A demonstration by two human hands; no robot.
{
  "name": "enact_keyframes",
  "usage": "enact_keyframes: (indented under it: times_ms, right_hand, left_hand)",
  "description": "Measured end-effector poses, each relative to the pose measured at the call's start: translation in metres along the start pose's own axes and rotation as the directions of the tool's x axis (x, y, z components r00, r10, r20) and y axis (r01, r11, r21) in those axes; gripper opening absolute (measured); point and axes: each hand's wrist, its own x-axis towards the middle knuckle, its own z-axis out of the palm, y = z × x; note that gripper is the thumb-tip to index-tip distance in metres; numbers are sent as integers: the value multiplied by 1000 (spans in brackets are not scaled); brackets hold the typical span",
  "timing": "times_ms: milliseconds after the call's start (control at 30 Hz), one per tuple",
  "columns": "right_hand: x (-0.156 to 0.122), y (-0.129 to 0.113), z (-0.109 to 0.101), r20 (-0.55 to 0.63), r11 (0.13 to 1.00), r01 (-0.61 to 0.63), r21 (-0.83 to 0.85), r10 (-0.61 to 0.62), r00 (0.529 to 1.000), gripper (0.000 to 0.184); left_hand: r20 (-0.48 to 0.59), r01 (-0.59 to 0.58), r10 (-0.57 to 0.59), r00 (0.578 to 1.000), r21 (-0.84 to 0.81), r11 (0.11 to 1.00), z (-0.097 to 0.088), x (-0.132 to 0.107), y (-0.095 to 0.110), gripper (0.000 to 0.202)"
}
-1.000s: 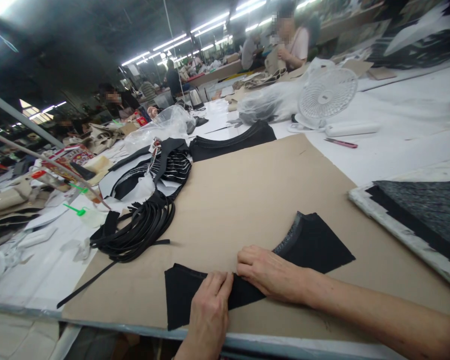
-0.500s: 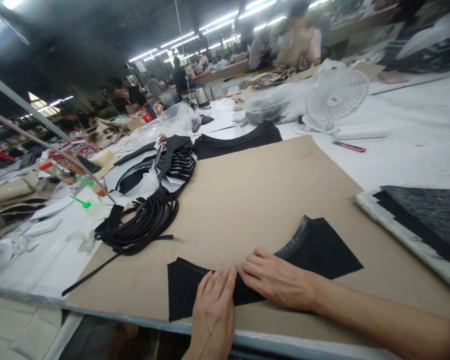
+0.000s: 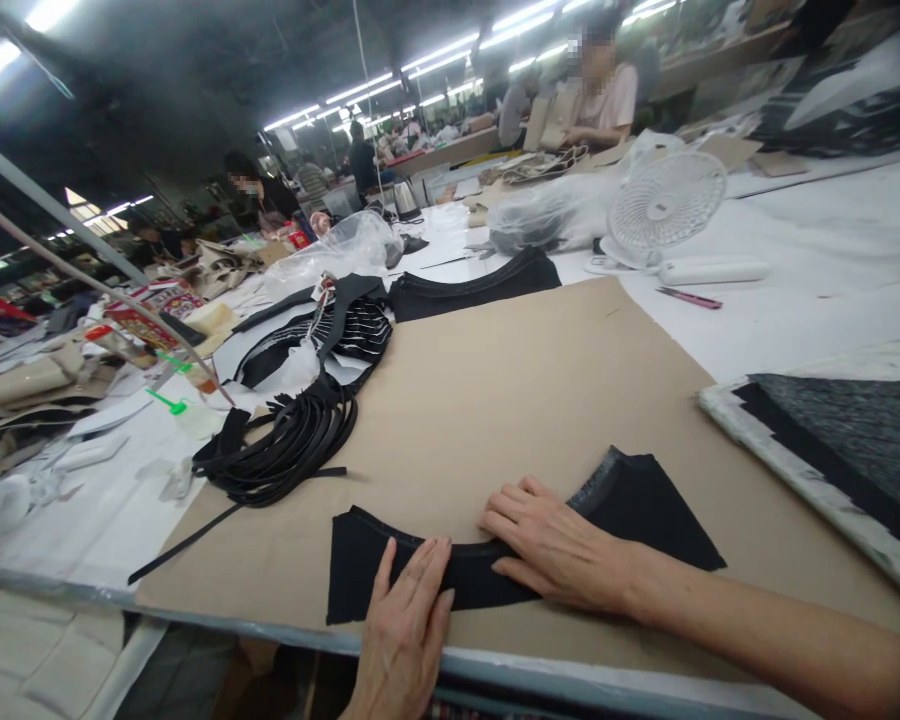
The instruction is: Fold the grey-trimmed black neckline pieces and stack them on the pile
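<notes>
A curved stack of black fabric pieces (image 3: 637,505) lies on a brown cardboard sheet (image 3: 510,400) near the table's front edge. My left hand (image 3: 405,630) rests flat on the left part of the stack, fingers stretched out and together. My right hand (image 3: 555,545) lies flat on its middle, fingers extended toward the curved inner edge. Neither hand grips anything.
A bundle of black strips (image 3: 285,450) lies left of the cardboard, with striped fabric (image 3: 345,335) behind it. More black pieces (image 3: 472,285) lie further back. A white fan (image 3: 664,205), a pink-handled tool (image 3: 690,298) and a grey fabric panel (image 3: 847,430) are to the right. Other people work at distant tables.
Both hands have flattened on the black stack; the left hand slid back toward the table edge, and the right hand's fingers uncurled. The stack's left end now lies smoother.
</notes>
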Motion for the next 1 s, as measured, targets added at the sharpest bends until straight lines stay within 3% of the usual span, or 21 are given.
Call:
enact_keyframes:
  times_ms: [133, 233, 333, 433, 567, 667, 833, 1000]
  right_hand:
    - [3, 0, -7, 59, 996, -73, 52, 70, 996, 22]
    - [7, -2, -8, 112, 990, -109, 93, 99, 989, 21]
    - [13, -4, -9, 160, 981, -151, 124, 130, 979, 18]
    - [16, -5, -11, 197, 972, -193, 131, 165, 966, 16]
    - [17, -5, -14, 216, 959, -252, 132, 221, 951, 20]
    - [18, -4, -16, 236, 953, -278, 120, 245, 940, 27]
    - [15, -1, -15, 230, 957, -243, 155, 205, 951, 9]
    - [-1, 5, -2, 91, 970, -117, 213, 99, 991, 11]
  left_hand:
    - [-46, 93, -98, 994, -91, 991, -4, 1, -17, 40]
    - [-53, 174, -183, 982, -147, 974, -3, 15, -13, 32]
    - [79, 287, -276, 958, -263, 921, -5, 37, 4, 27]
    - [246, 370, -294, 924, -370, 853, -8, 58, 19, 29]
    - [350, 466, -339, 873, -395, 792, -11, 69, 22, 30]
    - [393, 489, -346, 852, -361, 794, -11, 72, 20, 30]
    - [415, 483, -334, 846, -334, 809, -14, 77, 24, 32]
    - [338, 411, -298, 893, -341, 846, -11, 73, 31, 34]
